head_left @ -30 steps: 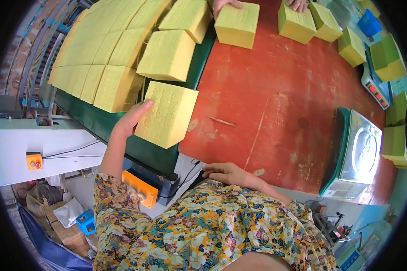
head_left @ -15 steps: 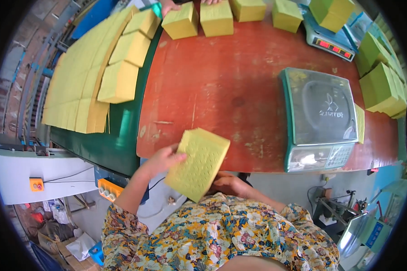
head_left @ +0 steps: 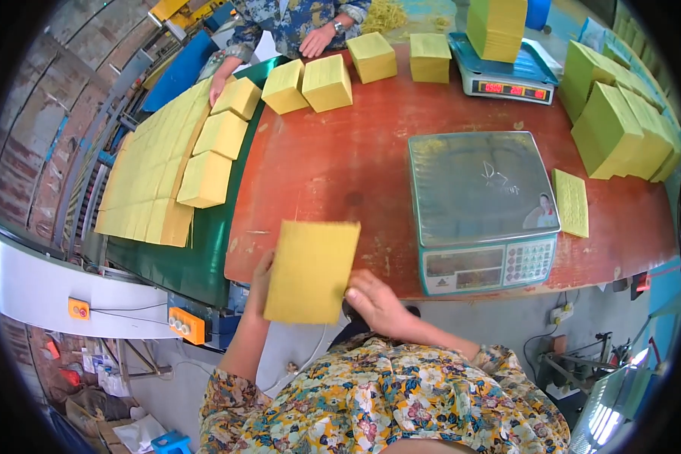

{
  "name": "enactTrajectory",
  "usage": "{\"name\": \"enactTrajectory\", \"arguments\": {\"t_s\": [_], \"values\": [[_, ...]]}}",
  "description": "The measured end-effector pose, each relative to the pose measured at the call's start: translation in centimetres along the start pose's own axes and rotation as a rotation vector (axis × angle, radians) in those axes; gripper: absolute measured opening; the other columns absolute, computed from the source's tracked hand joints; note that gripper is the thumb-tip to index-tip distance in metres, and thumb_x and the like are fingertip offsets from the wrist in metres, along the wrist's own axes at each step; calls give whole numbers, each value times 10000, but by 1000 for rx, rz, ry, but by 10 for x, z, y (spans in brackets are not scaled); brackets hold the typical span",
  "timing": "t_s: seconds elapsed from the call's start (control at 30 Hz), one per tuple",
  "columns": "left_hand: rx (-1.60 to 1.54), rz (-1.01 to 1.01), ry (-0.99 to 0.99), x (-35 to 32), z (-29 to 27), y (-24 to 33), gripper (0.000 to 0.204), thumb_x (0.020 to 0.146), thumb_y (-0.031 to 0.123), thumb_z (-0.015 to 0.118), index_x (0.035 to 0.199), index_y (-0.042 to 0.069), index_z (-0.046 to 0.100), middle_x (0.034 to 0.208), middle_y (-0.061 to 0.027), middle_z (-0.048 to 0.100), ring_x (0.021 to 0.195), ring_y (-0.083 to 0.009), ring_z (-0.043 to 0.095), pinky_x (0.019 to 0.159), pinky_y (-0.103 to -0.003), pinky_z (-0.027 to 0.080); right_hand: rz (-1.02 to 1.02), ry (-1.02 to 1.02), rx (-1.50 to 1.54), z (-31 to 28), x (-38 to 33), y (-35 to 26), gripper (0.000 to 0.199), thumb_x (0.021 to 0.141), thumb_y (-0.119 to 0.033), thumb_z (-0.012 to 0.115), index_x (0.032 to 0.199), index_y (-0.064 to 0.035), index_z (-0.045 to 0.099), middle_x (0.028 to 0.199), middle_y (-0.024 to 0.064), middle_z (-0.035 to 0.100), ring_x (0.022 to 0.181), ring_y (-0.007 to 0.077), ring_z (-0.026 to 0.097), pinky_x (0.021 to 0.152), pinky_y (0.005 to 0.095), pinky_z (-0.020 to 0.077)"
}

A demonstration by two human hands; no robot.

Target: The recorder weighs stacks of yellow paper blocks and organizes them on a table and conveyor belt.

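Note:
Between my two hands a stack of yellow paper (head_left: 312,272) is held upright over the near edge of the red table, one smooth broad face showing. My left hand (head_left: 259,287) grips its left side, with most of the fingers hidden behind it. At the lower right edge my right hand (head_left: 377,304) is closed on it, thumb and bent fingers against the side. To the right of my hands stands a green-edged digital scale (head_left: 484,189) with a cloudy cover. A thin pad of yellow paper (head_left: 571,203) lies beside that scale.
Yellow blocks (head_left: 327,82) line the far edge of the red table (head_left: 371,174). A second scale (head_left: 507,89) bears a tall stack. More stacks (head_left: 607,130) stand at right. On the left green surface (head_left: 208,261) lies a wide paper slab (head_left: 147,185); a co-worker's hand (head_left: 218,87) touches its far end.
The paper stack has turned from its dimpled face to a smooth one and stands straighter. My right hand has come out from beneath to its right edge. My view has shifted, showing more of the co-worker.

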State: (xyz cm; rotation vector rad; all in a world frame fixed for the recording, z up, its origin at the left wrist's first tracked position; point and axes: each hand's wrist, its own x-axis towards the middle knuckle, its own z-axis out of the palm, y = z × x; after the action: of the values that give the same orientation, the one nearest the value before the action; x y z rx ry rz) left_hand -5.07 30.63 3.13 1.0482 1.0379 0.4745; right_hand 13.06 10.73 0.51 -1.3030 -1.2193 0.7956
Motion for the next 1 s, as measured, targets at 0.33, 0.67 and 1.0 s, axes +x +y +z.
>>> {"name": "enactTrajectory", "arguments": {"t_s": [0.33, 0.67, 1.0], "values": [[-554, 192, -756, 54, 286, 28, 504, 1077, 348, 468, 1479, 45, 450, 1442, -130, 543, 1296, -244, 555, 1058, -414, 508, -299, 692, -891, -188, 30, -125, 348, 865, -156, 708, 1202, -71, 704, 1211, 166, 625, 1045, 366, 593, 920, 441, 500], [-824, -368, -775, 38, 286, -15, 401, 1047, 369, 499, 1277, 47, 566, 1208, -162, 644, 1021, -283, 674, 834, -440, 588, -51, 591, -1050, -244, 37, -72, 281, 961, -187, 601, 1172, -46, 723, 1288, 168, 660, 1232, 372, 571, 1075, 438, 428], [229, 643, 381, 140, -86, 112, 348, 958, 252, 664, 1209, 12, 644, 1126, -129, 704, 1069, -202, 677, 897, -346, 543, 50, 507, -1342, -201, 40, -101, 351, 975, -92, 541, 1302, -19, 642, 1430, 190, 558, 1374, 380, 468, 1144, 481, 355]]}}
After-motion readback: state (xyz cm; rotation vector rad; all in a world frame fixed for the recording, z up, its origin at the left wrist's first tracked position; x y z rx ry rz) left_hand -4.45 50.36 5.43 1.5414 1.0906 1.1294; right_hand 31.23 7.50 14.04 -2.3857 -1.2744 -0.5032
